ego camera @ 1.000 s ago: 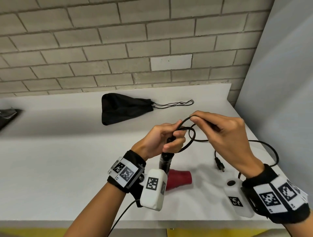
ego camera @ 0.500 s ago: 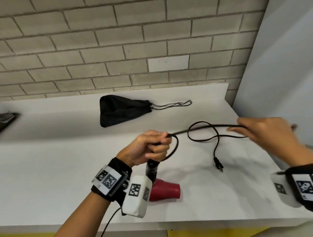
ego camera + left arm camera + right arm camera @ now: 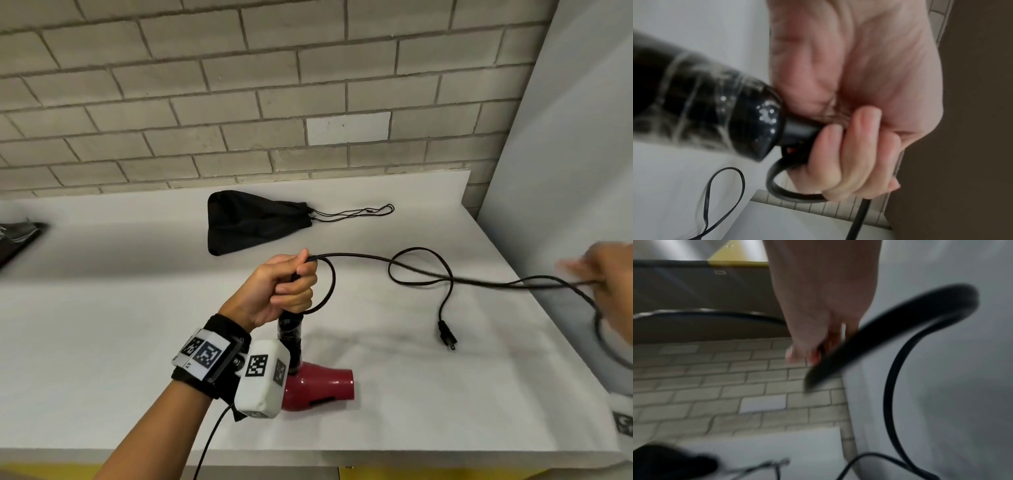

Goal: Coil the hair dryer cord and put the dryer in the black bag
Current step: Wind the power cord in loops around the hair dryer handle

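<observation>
Low in the middle of the frame, my left hand (image 3: 286, 289) grips the hair dryer (image 3: 318, 385) by the end of its black handle, fingers (image 3: 855, 155) curled round it and one finished loop of cord (image 3: 356, 256). My right hand (image 3: 613, 274), blurred at the right edge, seems to pinch the cord further along, drawn out taut. Coiling has only begun: the plug (image 3: 446, 337) and slack lie on the worktop (image 3: 102, 325). Next I must bring that length back for a second loop. At upper centre the black bag (image 3: 251, 222) lies flat, apparently cinched shut.
</observation>
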The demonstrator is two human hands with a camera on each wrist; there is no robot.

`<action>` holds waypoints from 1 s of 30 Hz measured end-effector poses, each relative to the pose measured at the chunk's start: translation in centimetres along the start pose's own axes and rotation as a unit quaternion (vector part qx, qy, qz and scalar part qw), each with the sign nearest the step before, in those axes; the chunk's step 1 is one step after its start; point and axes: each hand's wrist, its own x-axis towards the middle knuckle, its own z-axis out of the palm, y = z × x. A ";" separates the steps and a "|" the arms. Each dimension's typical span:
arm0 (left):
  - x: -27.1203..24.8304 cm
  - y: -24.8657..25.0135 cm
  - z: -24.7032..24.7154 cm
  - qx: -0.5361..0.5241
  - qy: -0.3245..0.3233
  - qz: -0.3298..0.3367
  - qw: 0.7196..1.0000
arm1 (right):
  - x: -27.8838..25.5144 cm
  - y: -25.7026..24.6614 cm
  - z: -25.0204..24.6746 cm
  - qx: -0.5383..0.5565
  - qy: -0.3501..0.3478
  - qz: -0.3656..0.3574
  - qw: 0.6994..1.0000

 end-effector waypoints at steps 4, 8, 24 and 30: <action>0.0 -0.6 -0.3 0.017 0.023 0.005 1.000 | -4.0 -20.2 -8.2 -0.157 -0.245 0.044 0.956; 0.3 -1.2 -0.2 -0.009 0.021 -0.012 1.000 | -2.2 -26.6 -10.8 0.033 -0.172 0.042 0.984; 0.7 -0.5 1.2 -0.055 0.003 0.031 0.998 | -2.9 -35.9 -6.0 0.192 0.173 -0.066 0.964; 1.4 -0.9 2.5 -0.012 0.070 0.050 0.996 | -2.9 -39.7 -4.4 -0.012 0.144 -0.113 0.983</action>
